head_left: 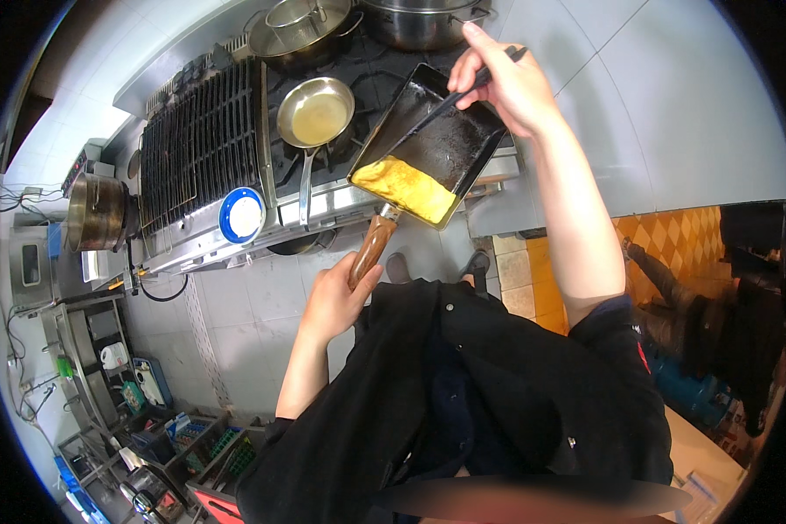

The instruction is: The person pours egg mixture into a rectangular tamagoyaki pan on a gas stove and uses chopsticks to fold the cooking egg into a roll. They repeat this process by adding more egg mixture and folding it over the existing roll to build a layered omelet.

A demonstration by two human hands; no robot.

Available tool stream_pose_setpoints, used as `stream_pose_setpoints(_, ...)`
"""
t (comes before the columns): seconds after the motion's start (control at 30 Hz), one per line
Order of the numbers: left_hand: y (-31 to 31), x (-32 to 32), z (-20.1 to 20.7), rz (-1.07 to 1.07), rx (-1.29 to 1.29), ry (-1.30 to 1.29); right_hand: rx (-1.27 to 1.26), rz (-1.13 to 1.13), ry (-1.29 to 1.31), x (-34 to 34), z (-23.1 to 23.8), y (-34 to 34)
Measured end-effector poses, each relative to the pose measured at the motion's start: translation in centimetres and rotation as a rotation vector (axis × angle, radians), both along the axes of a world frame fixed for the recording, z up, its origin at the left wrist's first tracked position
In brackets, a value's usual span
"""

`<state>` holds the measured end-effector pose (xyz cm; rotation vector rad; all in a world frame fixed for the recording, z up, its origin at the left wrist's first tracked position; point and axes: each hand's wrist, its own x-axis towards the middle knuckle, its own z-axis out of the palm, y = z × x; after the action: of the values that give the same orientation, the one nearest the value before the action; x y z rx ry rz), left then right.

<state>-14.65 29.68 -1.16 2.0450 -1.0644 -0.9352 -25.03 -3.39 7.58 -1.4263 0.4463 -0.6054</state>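
My left hand (pixel 334 297) is wrapped round the brown wooden handle (pixel 373 249) of a rectangular dark omelette pan (pixel 456 150). The pan is tilted on or just above the stove's right end; I cannot tell if it touches the burner. Along its handle-side edge lies a rolled yellow omelette (pixel 403 189), with the remaining pan surface bare and shiny with oil. Over the pan's far right side, my right hand (pixel 513 86) grips black chopsticks (pixel 435 113). Their tips point down toward the far left end of the omelette; whether they touch it is unclear.
Left of the pan, a small frying pan (pixel 317 112) with pale yellowish liquid sits on the burners, handle toward me. A black grill grate (pixel 203 140) and a blue-rimmed white dish (pixel 242 216) lie further left. Behind stand a wide pan with a strainer (pixel 295 16) and a steel pot (pixel 415 24).
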Motion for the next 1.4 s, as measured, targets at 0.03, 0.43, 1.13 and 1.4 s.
stream_pose_setpoints(0.03, 0.1, 0.0, -0.4, -0.007, -0.017, 0.011, -0.029, 0.020, 0.007, -0.6, 0.3, -0.1)
stream_pose_setpoints(0.43, -1.4, -1.4, 0.2, 0.069, 0.086, 0.332, -0.225, -0.179, 0.373, -6.5, -0.1, -1.1)
stream_pose_setpoints(1.13, -3.6, -2.0, 4.2, 0.092, 0.288, 0.513, -0.457, -0.239, -0.236, -8.2, -4.5, 8.0)
stream_pose_setpoints(1.4, -3.9, -2.4, 4.8, 0.117, 0.244, 0.517, -0.566, -0.330, -0.346, -7.7, -5.3, 8.0)
